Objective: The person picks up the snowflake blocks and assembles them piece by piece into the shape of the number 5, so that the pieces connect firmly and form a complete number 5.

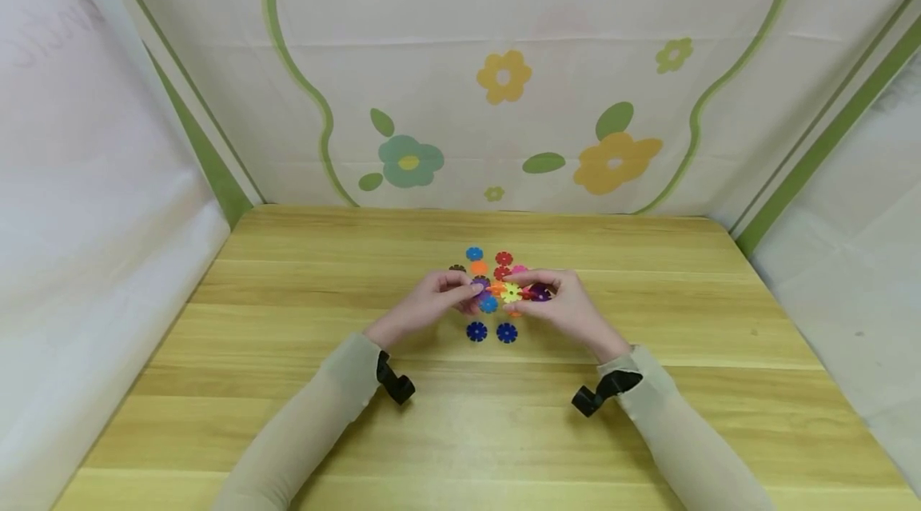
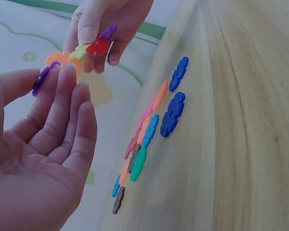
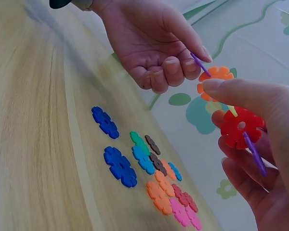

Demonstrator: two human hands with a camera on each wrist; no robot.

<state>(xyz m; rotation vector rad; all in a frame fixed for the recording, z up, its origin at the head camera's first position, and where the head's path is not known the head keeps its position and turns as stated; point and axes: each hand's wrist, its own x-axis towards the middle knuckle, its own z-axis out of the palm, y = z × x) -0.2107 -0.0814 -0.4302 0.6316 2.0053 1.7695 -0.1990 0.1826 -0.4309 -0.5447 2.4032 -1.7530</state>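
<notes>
My left hand (image 1: 439,295) pinches a purple snowflake disc (image 2: 44,80) between thumb and fingertips. In my right hand (image 1: 572,307) is a short chain of slotted flower-shaped discs: an orange disc (image 3: 208,89), a yellow disc (image 1: 511,293), a red disc (image 3: 242,126) and another purple disc (image 3: 255,155) at the far end. The left purple disc touches the orange one edge-on; whether their slots are locked together I cannot tell. Both hands are held above the table, and the right fingers partly cover the yellow disc.
On the wooden table (image 1: 460,431) below lie several loose discs, among them two dark blue discs (image 3: 116,166), a green disc (image 2: 138,164), a light blue disc (image 3: 142,160) and a pink disc (image 3: 179,212). A flower-printed cloth (image 1: 432,79) rises behind the table.
</notes>
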